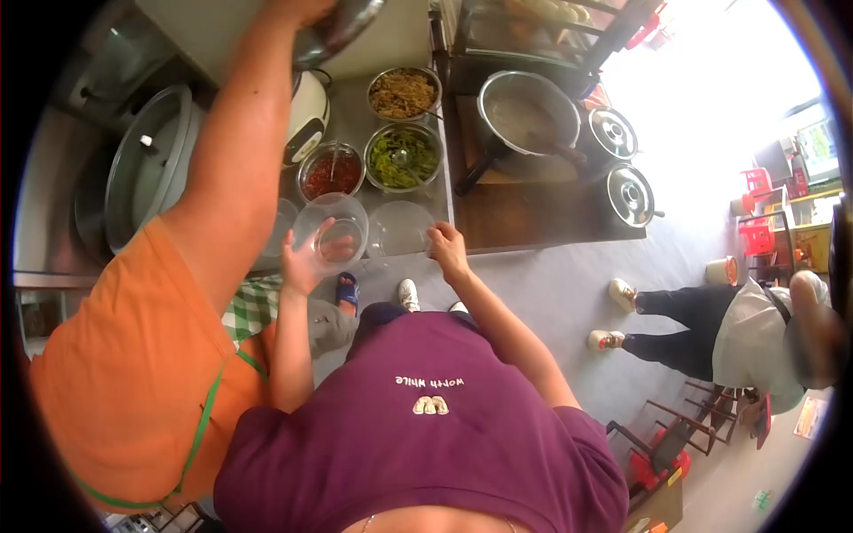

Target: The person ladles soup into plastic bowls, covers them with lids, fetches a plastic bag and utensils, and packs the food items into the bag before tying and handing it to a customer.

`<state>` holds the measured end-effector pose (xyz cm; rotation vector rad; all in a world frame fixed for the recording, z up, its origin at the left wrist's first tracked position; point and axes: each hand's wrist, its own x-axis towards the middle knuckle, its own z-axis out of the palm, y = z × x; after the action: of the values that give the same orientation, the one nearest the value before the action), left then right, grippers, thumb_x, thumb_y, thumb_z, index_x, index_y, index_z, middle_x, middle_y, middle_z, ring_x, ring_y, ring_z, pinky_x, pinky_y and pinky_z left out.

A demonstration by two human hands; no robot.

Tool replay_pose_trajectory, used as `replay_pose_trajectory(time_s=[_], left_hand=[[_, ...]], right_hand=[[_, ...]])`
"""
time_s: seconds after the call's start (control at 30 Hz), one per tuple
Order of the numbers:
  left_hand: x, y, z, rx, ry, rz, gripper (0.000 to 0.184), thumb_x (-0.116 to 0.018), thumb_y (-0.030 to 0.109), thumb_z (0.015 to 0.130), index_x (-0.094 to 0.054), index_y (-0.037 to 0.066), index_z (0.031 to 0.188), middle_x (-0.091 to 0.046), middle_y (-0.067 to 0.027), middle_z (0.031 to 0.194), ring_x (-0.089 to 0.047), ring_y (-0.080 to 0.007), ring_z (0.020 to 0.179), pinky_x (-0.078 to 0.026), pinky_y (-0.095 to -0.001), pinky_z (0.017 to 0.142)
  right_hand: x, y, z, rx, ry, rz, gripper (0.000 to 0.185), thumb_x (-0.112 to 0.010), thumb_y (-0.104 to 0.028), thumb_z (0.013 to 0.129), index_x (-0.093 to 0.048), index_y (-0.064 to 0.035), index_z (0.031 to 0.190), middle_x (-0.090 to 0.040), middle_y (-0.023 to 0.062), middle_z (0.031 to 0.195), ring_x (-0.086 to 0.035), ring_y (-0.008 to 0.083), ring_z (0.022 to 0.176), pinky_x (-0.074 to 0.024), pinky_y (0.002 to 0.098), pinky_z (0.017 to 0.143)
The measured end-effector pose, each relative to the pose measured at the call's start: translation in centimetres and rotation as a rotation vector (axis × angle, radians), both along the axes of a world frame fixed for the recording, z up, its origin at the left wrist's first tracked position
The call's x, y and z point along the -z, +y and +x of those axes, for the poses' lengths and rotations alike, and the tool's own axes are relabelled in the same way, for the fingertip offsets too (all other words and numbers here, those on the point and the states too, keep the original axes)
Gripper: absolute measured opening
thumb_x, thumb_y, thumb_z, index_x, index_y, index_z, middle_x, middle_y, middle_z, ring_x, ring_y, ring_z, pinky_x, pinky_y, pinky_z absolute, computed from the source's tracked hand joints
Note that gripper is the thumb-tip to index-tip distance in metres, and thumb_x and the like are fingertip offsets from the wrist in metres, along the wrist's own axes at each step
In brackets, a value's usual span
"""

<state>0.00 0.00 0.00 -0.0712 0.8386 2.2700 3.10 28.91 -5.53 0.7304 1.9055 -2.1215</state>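
1. The clear plastic bowl [346, 218] is at the centre-left of the frame, just up and right of the left hand [302, 268], which is much the nearer hand; the right hand [450, 249] is farther off, towards the frame's right
2. The left hand grasps the bowl from its lower left, fingers showing through the plastic; the right hand pinches the right edge of a second clear round piece [398, 228] (lid or bowl, I cannot tell)
3. The two pieces lie side by side across the frame, rims close together; whether they touch is unclear
4. Both look round, so neither has a long axis; which way the bowl's open side points is hard to tell
5. Above them in the frame are the red sauce [327, 178] and the green vegetables [400, 160]
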Motion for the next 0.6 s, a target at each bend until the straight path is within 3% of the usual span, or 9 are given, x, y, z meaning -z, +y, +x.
replay_pose_trajectory(time_s=[0.1, 0.17, 0.27, 0.33, 0.4, 0.43, 0.53, 0.6], left_hand=[[-2.2, 1.1, 2.9, -0.105, -0.105, 0.037, 0.088, -0.045, 0.065, 0.075, -0.021, 0.008, 0.139, -0.046, -0.0288, 0.122, -0.051, -0.0387, 0.107, -0.038, -0.0483, 0.094], [-1.7, 1.8, 2.5, -0.071, -0.080, 0.049, 0.088, -0.040, 0.067, 0.075, -0.019, 0.011, 0.140, -0.044, -0.0288, 0.125, -0.050, -0.0390, 0.109, -0.044, -0.0492, 0.086], [-2.0, 2.3, 2.2, 0.035, -0.018, 0.109, 0.089, -0.041, 0.068, 0.074, -0.017, 0.013, 0.141, -0.042, -0.0293, 0.127, -0.048, -0.0408, 0.112, -0.050, -0.0475, 0.078], [-2.1, 3.1, 2.1, 0.111, 0.017, 0.196, 0.090, -0.044, 0.067, 0.074, -0.016, 0.014, 0.141, -0.040, -0.0299, 0.128, -0.046, -0.0428, 0.113, -0.052, -0.0466, 0.074], [-2.2, 4.3, 2.1, 0.184, -0.012, 0.333, 0.093, -0.050, 0.067, 0.073, -0.014, 0.015, 0.141, -0.035, -0.0311, 0.131, -0.043, -0.0468, 0.115, -0.052, -0.0495, 0.073], [-2.4, 5.0, 2.1, 0.217, -0.027, 0.327, 0.094, -0.051, 0.067, 0.072, -0.014, 0.015, 0.142, -0.034, -0.0312, 0.131, -0.043, -0.0470, 0.114, -0.052, -0.0502, 0.073], [-3.0, 7.8, 1.8, 0.329, -0.046, 0.307, 0.096, -0.050, 0.070, 0.071, -0.015, 0.016, 0.142, -0.033, -0.0298, 0.133, -0.045, -0.0463, 0.113, -0.050, -0.0531, 0.074], [-4.4, 10.3, 1.4, 0.344, -0.008, 0.249, 0.094, -0.048, 0.069, 0.073, -0.015, 0.014, 0.142, -0.034, -0.0285, 0.133, -0.047, -0.0460, 0.111, -0.049, -0.0531, 0.078]], right_hand=[[2.1, -1.6, 1.2, 0.099, 0.097, -0.036, 0.032, -0.055, -0.022, 0.085, -0.055, -0.0010, 0.108, -0.058, 0.0047, 0.089, -0.053, 0.0114, 0.076, -0.0456, 0.0255, 0.061], [2.9, -1.5, 0.5, 0.139, 0.139, 0.015, 0.035, -0.057, -0.022, 0.084, -0.053, -0.0013, 0.111, -0.058, 0.0055, 0.092, -0.054, 0.0117, 0.078, -0.0465, 0.0262, 0.063], [-1.7, 1.7, 2.1, 0.208, 0.093, -0.090, 0.028, -0.059, -0.016, 0.082, -0.056, -0.0005, 0.104, -0.059, 0.0074, 0.089, -0.054, 0.0121, 0.078, -0.0454, 0.0251, 0.065], [-1.0, 6.5, 1.8, 0.360, 0.267, -0.012, 0.026, -0.061, -0.015, 0.081, -0.055, -0.0025, 0.103, -0.057, 0.0048, 0.081, -0.051, 0.0092, 0.065, -0.0425, 0.0221, 0.054], [-6.0, 11.6, 1.4, 0.522, 0.258, -0.033, 0.033, -0.063, -0.015, 0.080, -0.050, -0.0019, 0.108, -0.055, 0.0055, 0.083, -0.053, 0.0107, 0.062, -0.0440, 0.0232, 0.050], [-5.2, 14.4, 0.3, 0.633, 0.389, 0.097, 0.040, -0.066, -0.017, 0.079, -0.047, -0.0002, 0.110, -0.054, 0.0069, 0.086, -0.053, 0.0111, 0.059, -0.0441, 0.0235, 0.048], [-7.7, 19.7, -2.6, 0.613, 0.320, 0.273, 0.070, -0.074, -0.024, 0.072, -0.035, 0.0001, 0.126, -0.055, 0.0083, 0.087, -0.053, 0.0117, 0.058, -0.0435, 0.0236, 0.044], [-8.6, 20.9, -5.3, 0.601, 0.332, 0.249, 0.067, -0.075, -0.025, 0.071, -0.040, 0.0001, 0.123, -0.057, 0.0086, 0.087, -0.053, 0.0115, 0.058, -0.0426, 0.0236, 0.042]])
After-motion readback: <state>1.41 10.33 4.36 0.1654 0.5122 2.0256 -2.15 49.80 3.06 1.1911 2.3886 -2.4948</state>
